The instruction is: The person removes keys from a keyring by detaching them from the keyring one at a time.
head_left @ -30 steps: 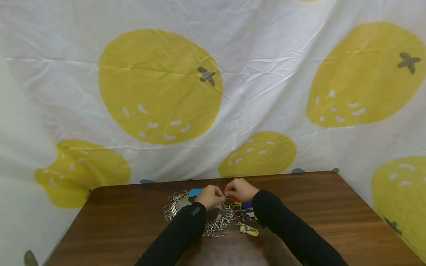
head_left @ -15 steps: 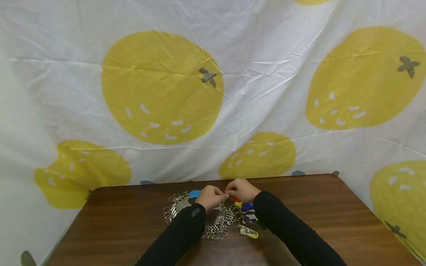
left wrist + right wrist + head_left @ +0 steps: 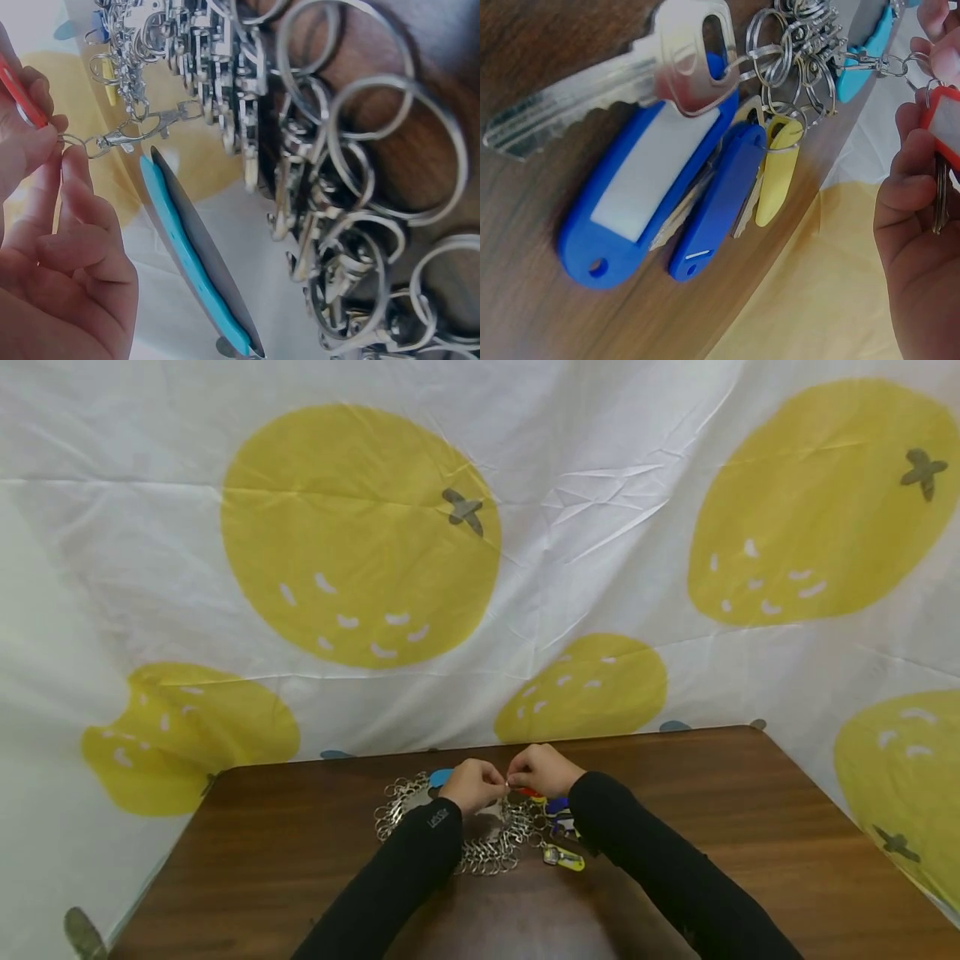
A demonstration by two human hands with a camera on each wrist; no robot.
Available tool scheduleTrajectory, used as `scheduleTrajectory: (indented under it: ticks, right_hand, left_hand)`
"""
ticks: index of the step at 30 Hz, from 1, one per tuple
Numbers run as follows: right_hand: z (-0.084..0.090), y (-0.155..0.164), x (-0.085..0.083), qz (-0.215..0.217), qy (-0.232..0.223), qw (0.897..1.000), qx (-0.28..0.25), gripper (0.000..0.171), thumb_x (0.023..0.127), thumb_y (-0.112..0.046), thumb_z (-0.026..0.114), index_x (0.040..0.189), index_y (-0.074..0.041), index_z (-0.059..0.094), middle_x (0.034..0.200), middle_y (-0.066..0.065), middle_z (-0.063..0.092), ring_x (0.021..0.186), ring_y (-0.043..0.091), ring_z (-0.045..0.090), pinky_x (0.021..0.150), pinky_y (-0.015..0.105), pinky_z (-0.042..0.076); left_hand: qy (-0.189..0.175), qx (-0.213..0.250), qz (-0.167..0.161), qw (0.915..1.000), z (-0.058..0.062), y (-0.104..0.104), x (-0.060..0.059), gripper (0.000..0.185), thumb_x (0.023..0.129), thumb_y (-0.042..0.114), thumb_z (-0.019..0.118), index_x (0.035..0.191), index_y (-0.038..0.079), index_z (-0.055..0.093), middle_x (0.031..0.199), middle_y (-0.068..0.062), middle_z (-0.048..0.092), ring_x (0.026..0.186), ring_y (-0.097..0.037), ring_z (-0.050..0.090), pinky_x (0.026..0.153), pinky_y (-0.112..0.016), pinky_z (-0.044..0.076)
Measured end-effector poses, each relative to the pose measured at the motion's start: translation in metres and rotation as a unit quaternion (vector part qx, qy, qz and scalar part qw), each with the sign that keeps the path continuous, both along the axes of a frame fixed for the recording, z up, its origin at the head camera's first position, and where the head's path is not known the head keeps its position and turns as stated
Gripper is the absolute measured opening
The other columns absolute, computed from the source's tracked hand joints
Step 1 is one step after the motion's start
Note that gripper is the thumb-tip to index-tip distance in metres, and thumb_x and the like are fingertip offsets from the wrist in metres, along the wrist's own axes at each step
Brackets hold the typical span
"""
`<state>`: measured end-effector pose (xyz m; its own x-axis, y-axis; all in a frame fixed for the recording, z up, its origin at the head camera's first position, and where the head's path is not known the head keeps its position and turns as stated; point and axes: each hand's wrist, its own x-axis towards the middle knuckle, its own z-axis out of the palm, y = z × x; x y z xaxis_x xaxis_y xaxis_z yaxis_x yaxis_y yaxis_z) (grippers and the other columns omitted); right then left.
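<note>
The left hand [image 3: 52, 255] pinches a small split ring [image 3: 73, 140] between thumb and fingertips, at the left edge of the left wrist frame; a lobster clasp [image 3: 142, 129] hangs from that ring and runs right toward the heap of metal. The right hand [image 3: 922, 187], at the right edge of the right wrist frame, has its grip curled around a red key tag [image 3: 945, 124] with a white label, and a metal piece hangs beneath it against the fingers. In the head view both hands meet knuckle to knuckle at lower centre, left hand [image 3: 471, 783] and right hand [image 3: 542, 770], just above the bench [image 3: 750, 827].

Beneath the left hand lies a pile of key rings and clasps [image 3: 480, 847], spread in a rough circle on the wood. A light blue tag [image 3: 191, 262] stands on edge just beside the pinched clasp. To the right of the pile, under the right wrist, lie a silver key [image 3: 615, 75] resting on a large blue tag [image 3: 645, 187], a smaller blue tag [image 3: 720, 199] and a yellow tag [image 3: 776, 176], all linked to rings. A white cloth with yellow fruit shapes [image 3: 360, 535] fills the upper frame behind the bench.
</note>
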<state>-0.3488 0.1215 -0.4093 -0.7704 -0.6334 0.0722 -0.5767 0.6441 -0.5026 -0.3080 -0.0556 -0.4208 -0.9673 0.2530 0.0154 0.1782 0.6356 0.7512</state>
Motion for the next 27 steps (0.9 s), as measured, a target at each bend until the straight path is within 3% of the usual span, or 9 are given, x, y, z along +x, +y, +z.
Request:
scheduleTrajectory:
  ticks: [7, 16, 21, 27]
  right_hand:
    - [-0.006, -0.012, 0.002, -0.014, 0.02, 1.0, 0.017, 0.011, 0.09, -0.014, 0.064, 0.087, -0.012, 0.074, 0.084, 0.001, 0.072, 0.071, 0.005, 0.061, 0.067, 0.021, 0.048]
    - [0.003, -0.026, 0.003, -0.007, 0.016, 1.0, 0.022, 0.014, 0.092, -0.013, 0.061, 0.089, -0.011, 0.074, 0.085, 0.001, 0.072, 0.071, 0.005, 0.06, 0.068, 0.021, 0.048]
    - [-0.001, -0.024, 0.001, 0.009, 0.018, 1.0, 0.015, 0.013, 0.092, -0.011, 0.061, 0.09, -0.01, 0.074, 0.087, 0.003, 0.072, 0.076, 0.008, 0.063, 0.07, 0.023, 0.05]
    - [-0.004, -0.025, 0.001, 0.023, 0.018, 0.999, 0.016, 0.013, 0.092, -0.012, 0.061, 0.091, -0.011, 0.074, 0.087, 0.003, 0.072, 0.075, 0.007, 0.062, 0.069, 0.022, 0.049]
  left_hand:
    - [-0.006, -0.003, -0.028, 0.9996, -0.008, -0.011, 0.001, 0.01, 0.089, 0.016, 0.065, 0.086, 0.008, 0.07, 0.093, -0.008, 0.068, 0.073, -0.015, 0.056, 0.065, -0.029, 0.045]
    - [-0.034, 0.021, 0.008, 0.9992, -0.005, -0.02, 0.003, 0.026, 0.09, 0.026, 0.064, 0.091, 0.002, 0.074, 0.093, -0.012, 0.071, 0.08, -0.027, 0.063, 0.066, -0.031, 0.048]
    - [-0.028, 0.02, 0.026, 0.999, -0.008, -0.021, 0.002, 0.026, 0.091, 0.027, 0.063, 0.092, 0.003, 0.074, 0.086, -0.008, 0.07, 0.066, -0.017, 0.056, 0.059, -0.027, 0.042]
    - [-0.029, 0.011, 0.038, 0.9988, -0.003, -0.021, 0.009, 0.024, 0.09, 0.023, 0.064, 0.087, 0.001, 0.073, 0.084, -0.008, 0.069, 0.063, -0.014, 0.051, 0.059, -0.027, 0.04]
